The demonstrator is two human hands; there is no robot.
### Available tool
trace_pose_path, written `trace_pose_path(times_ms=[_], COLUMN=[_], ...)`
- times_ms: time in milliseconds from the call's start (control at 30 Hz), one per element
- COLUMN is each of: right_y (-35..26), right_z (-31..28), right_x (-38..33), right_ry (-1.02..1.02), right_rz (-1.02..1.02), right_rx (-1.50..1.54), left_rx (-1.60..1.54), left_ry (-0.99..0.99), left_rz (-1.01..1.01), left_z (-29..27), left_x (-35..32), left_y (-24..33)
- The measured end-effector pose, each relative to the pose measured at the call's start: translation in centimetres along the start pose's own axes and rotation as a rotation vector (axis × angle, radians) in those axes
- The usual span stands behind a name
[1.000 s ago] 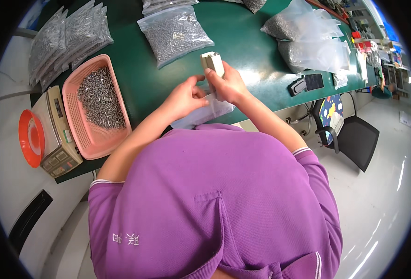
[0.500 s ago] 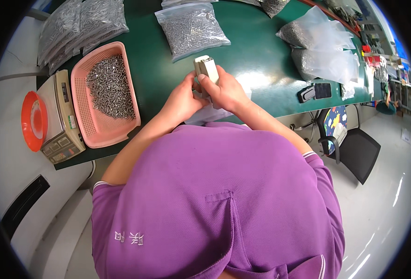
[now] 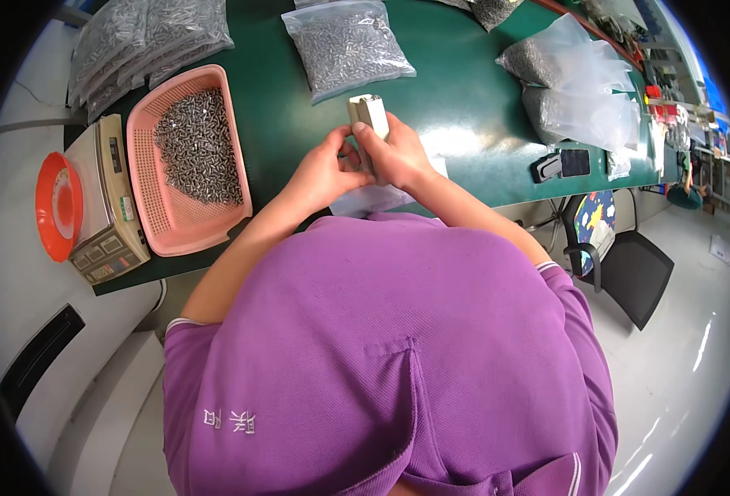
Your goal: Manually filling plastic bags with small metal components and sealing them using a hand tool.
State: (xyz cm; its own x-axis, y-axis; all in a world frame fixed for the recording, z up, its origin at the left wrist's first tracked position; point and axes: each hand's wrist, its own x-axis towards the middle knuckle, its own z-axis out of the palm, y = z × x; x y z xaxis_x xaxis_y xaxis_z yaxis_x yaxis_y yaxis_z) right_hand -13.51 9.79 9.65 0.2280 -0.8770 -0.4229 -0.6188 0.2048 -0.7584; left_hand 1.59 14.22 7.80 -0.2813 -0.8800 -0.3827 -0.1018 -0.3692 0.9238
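Observation:
Both hands are close together in front of my body, over the near edge of the green table. My right hand [image 3: 400, 155] is closed round a cream-coloured stapler [image 3: 374, 117], its metal end pointing away from me. My left hand [image 3: 326, 171] is at the stapler's left side with its fingers curled and thumb bent in. What sits between those fingers is hidden. A translucent plastic bag [image 3: 372, 199] lies under my hands at the table edge. Beyond the stapler lies a clear zip bag [image 3: 348, 50] full of small metal pins.
To the left are a pink basket [image 3: 190, 229] of metal pins, a scale [image 3: 110, 207] with a red dish [image 3: 58, 207], and stacked filled bags [image 3: 146, 41]. On the right stand part-filled bags [image 3: 584, 116], a dark device [image 3: 547, 169] and, off the table, a chair [image 3: 629, 277].
The view has tilted slightly. My hands remain together at the stapler, with only a small shift in the left hand.

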Motion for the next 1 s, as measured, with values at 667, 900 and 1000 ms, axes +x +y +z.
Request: trace_pose_path(times_ms=[667, 900, 1000], right_y=[-2.6, -2.6, -2.6], right_z=[3.1, 3.6, 3.8], right_x=[-0.4, 0.0, 0.3], right_ry=[-0.103, -0.065, -0.095], right_rz=[-0.04, -0.031, -0.014], right_rx=[0.017, 0.058, 0.036], left_rx=[-0.255, -0.275, -0.342], left_ry=[0.368, 0.337, 0.288], left_rz=[-0.144, -0.143, -0.186], left_z=[-0.9, -1.0, -1.0], left_x=[-4.0, -4.1, -4.1], left_y=[-2.6, -3.0, -3.7])
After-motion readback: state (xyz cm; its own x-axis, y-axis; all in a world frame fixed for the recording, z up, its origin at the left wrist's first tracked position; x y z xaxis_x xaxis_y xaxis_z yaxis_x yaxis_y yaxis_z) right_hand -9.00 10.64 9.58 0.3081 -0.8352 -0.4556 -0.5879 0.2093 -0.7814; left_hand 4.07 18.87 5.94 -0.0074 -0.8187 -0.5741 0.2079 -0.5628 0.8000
